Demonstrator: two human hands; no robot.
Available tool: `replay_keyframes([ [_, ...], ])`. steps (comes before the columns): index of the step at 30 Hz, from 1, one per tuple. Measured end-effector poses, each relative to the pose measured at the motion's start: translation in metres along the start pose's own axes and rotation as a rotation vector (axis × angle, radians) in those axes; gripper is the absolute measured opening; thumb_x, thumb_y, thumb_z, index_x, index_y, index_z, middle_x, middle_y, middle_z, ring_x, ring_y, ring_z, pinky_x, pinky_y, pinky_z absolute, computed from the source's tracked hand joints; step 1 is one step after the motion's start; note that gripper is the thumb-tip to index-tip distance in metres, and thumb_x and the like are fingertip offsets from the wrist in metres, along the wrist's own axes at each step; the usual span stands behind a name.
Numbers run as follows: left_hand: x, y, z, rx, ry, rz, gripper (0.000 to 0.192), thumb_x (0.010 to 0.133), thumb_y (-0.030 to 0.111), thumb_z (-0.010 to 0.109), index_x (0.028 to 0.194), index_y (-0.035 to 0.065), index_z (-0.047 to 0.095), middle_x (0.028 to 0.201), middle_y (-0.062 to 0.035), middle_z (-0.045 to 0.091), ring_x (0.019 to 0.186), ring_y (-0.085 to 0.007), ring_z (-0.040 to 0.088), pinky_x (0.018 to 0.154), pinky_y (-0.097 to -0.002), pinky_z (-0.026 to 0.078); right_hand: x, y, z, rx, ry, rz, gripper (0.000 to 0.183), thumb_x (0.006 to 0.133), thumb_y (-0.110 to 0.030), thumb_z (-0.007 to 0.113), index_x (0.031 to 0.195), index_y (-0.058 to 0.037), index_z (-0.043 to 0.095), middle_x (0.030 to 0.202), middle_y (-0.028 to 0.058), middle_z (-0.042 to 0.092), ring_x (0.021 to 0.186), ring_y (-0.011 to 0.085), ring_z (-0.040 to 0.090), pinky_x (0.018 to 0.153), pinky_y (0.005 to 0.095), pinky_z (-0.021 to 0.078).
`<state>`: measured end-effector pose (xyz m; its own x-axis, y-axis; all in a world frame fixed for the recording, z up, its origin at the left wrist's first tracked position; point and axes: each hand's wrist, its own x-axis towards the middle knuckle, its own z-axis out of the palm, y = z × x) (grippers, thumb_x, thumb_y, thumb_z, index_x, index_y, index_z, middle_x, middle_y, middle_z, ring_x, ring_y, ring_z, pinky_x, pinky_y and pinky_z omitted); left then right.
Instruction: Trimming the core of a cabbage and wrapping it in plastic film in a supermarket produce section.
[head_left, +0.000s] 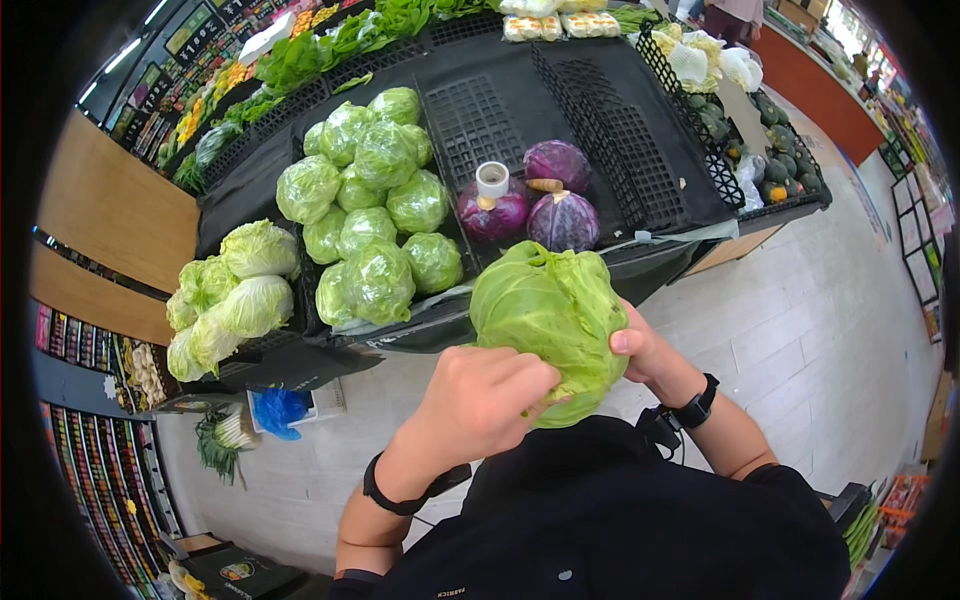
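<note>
A large green cabbage (544, 315) is held up before my chest, in front of the display's near edge. My right hand (646, 345) supports it from the right side, thumb on the leaves. With bent fingers, my left hand (487, 397) grips the leaves at its lower left; the fingertips are partly hidden. Just beyond the cabbage lie several purple cabbages (564, 222), one with a roll of tape (492, 180) on top. Left of them is a pile of lettuce heads in clear film (379, 274).
Napa cabbages (259, 306) lie at the display's left end. Black plastic crates (476, 120) line its middle; dark green squashes (780, 169) fill a crate at the right. A blue plastic bag (279, 411) and leeks (229, 435) are low at the left. A person (727, 19) stands far off.
</note>
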<state>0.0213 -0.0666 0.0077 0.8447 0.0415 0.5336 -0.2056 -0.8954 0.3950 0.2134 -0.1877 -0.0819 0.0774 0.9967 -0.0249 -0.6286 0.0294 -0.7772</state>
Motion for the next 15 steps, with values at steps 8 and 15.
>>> replay_keyframes([
  [8, 0.018, 0.007, -0.006, -0.258, -0.310, -0.239, 0.019, 0.092, 0.020, 0.060, 0.080, 0.0056, 0.054, 0.065, -0.0139, 0.056, 0.059, -0.0358, 0.057, 0.052, -0.0410, 0.044, -0.002, 0.007, -0.022, -0.134, 0.005, -0.002, 0.100, 0.065, -0.037, 0.081, 0.143, 0.0005, 0.032, 0.136, 0.0116, 0.049, 0.125, 0.0211, 0.049, 0.107, 0.0361, 0.0387],
  [15, 0.008, -0.002, -0.009, -1.220, -0.119, -0.564, 0.023, 0.097, 0.021, 0.054, 0.082, 0.0039, 0.054, 0.062, -0.0059, 0.055, 0.054, -0.0191, 0.056, 0.052, -0.0309, 0.043, -0.003, -0.004, -0.020, -0.367, -0.007, -0.070, 0.102, 0.066, -0.033, 0.082, 0.146, 0.0000, 0.029, 0.137, 0.0106, 0.048, 0.126, 0.0200, 0.048, 0.108, 0.0354, 0.0372],
])
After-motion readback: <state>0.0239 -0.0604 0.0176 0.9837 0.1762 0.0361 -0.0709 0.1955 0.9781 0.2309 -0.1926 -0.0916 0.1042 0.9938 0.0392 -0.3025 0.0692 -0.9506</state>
